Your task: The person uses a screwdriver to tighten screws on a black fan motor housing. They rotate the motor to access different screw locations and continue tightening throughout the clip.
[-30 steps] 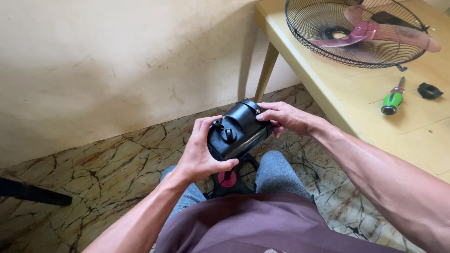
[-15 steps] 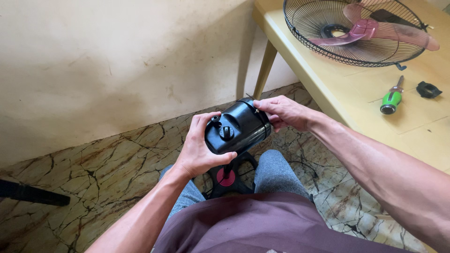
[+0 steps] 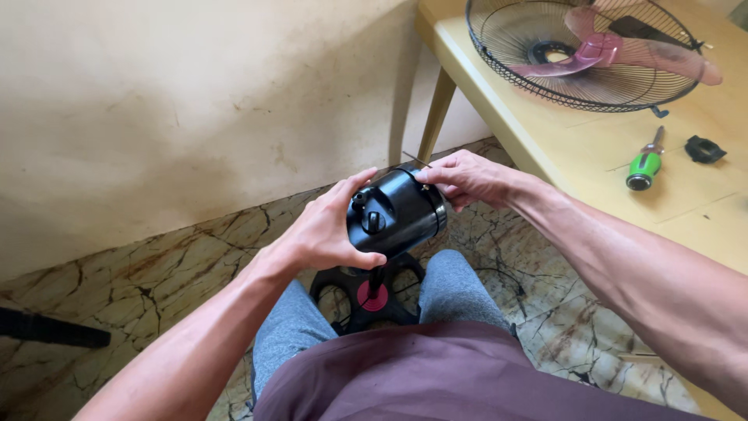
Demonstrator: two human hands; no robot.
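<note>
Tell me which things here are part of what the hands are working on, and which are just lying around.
In hand:
- black fan motor housing, held by left hand and right hand
- fan stand base on the floor beneath it

Lying about, on the yellow table:
- wire fan guard with pink blade
- green-handled screwdriver
- small black part

wall (image 3: 156, 117) ahead, table (image 3: 545, 148) right

- Pale yellow table (image 3: 592, 148) sits right of the right hand (image 3: 467, 178), bearing a wire fan guard (image 3: 580, 51), green-handled screwdriver (image 3: 645, 165) and small black cap (image 3: 705, 149).
- Below both hands, cracked-marble floor (image 3: 117, 288) carries the black fan base (image 3: 370, 296).
</note>
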